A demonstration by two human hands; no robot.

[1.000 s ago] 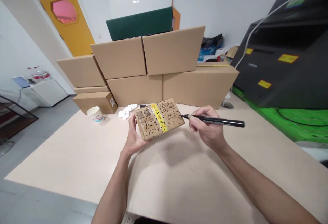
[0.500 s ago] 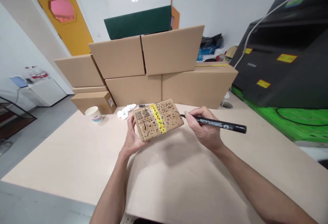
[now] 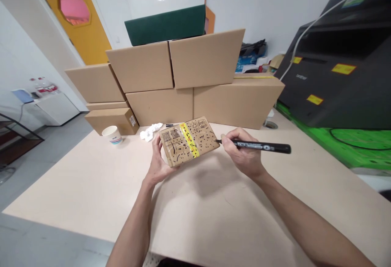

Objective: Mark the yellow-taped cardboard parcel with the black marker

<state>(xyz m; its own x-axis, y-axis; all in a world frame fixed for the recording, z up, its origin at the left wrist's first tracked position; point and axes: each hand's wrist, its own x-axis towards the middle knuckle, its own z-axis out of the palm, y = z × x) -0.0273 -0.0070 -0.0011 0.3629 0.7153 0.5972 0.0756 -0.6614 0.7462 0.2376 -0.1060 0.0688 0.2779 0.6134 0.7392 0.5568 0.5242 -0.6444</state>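
Above the table point(image 3: 91, 185), left hand point(image 3: 159, 163) grips the small box point(image 3: 189, 141); right hand point(image 3: 244, 157) pinches the marker point(image 3: 259, 147) level, tip touching it

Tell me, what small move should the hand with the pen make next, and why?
Probably a short slide of the black marker leftward, so its tip lands on the small cardboard box. The right hand has the tip at the box's right edge, the left hand holds the box tilted up off the table, and black marks already cover its face.
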